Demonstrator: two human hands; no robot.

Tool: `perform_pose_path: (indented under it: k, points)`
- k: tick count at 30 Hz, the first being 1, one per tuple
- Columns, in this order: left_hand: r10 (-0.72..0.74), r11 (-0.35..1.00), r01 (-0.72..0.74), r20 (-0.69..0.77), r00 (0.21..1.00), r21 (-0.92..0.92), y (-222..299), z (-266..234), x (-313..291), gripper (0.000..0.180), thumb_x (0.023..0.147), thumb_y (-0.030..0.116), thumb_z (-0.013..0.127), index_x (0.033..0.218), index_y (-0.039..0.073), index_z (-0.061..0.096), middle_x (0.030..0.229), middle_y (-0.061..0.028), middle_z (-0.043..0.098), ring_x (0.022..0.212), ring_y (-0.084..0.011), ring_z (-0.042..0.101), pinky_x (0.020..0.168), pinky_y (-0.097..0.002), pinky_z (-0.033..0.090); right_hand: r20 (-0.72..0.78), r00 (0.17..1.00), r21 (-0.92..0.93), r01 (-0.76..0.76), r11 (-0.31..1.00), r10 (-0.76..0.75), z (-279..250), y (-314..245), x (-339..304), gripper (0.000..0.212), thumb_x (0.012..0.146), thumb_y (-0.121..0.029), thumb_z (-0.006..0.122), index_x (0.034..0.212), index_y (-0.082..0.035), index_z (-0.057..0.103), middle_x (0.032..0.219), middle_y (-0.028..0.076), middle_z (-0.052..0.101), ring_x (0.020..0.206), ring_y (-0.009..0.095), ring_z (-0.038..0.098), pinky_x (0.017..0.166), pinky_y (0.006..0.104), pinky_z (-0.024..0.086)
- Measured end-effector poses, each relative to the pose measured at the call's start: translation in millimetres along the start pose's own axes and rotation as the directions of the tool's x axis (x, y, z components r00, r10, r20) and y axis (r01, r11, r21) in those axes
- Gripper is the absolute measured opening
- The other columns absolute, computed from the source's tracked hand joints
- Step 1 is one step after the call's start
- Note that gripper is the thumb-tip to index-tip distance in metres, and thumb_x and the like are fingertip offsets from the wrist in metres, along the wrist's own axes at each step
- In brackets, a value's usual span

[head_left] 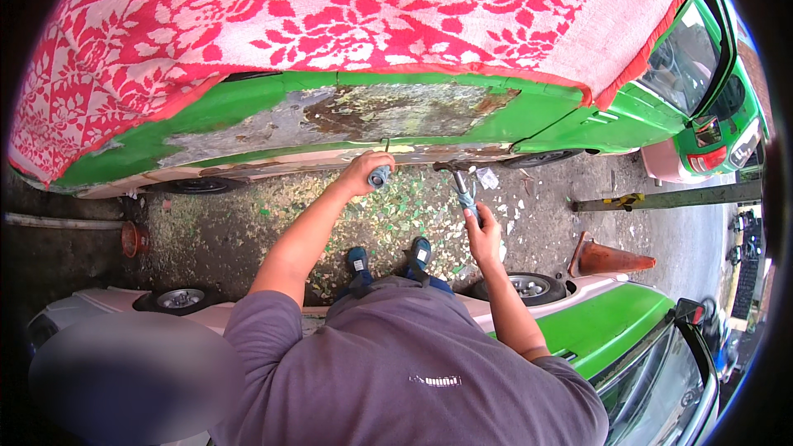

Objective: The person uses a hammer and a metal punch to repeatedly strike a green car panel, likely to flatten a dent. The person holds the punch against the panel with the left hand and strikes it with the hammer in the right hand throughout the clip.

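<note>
My left hand is closed around a short grey-handled chisel-like tool, its tip held against the lower edge of a green car's side panel. That panel is scraped down to rust and grey filler. My right hand grips a hammer by its bluish handle. The hammer's head is close to the car's sill, just right of the chisel. My blue shoes stand on ground littered with green paint flakes.
A red-and-white floral cloth covers the car's top. An orange traffic cone lies on its side at the right. A second green and pink car is close behind me. An orange pot sits at the left.
</note>
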State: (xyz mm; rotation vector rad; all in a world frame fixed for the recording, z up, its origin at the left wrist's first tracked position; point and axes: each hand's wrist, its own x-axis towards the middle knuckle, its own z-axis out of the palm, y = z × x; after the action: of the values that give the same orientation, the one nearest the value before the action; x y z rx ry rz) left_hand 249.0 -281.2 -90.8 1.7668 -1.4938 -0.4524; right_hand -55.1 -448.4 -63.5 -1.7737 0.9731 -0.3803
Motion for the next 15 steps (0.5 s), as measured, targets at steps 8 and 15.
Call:
perform_pose_path:
  k: [8,15]
  points:
    - [0.015,0.999,-0.016,0.068,0.998,0.027,-5.9,-8.0,3.2,0.036,0.066,-0.001,0.074,0.098,0.009,0.061,0.110,-0.0073,0.066,0.107,-0.0305,0.063,0.093,-0.0414,0.049,0.007,1.000,-0.008,0.024,1.000,-0.024,-1.8,-10.9,2.2,0.040,0.093,-0.030,0.069,0.118,0.000,0.065,0.072,0.008,0.064,0.066,0.012,0.056,0.063,0.0317,0.047]
    - [0.079,0.993,-0.098,0.240,0.967,0.067,-9.9,-23.3,11.7,0.038,0.067,0.000,0.074,0.100,0.009,0.060,0.114,-0.0065,0.067,0.110,-0.0291,0.063,0.093,-0.0408,0.050,0.029,1.000,0.013,0.001,1.000,-0.002,-3.8,-21.2,3.3,0.038,0.094,-0.027,0.068,0.118,0.001,0.064,0.072,0.006,0.064,0.065,0.012,0.056,0.062,0.0309,0.047]
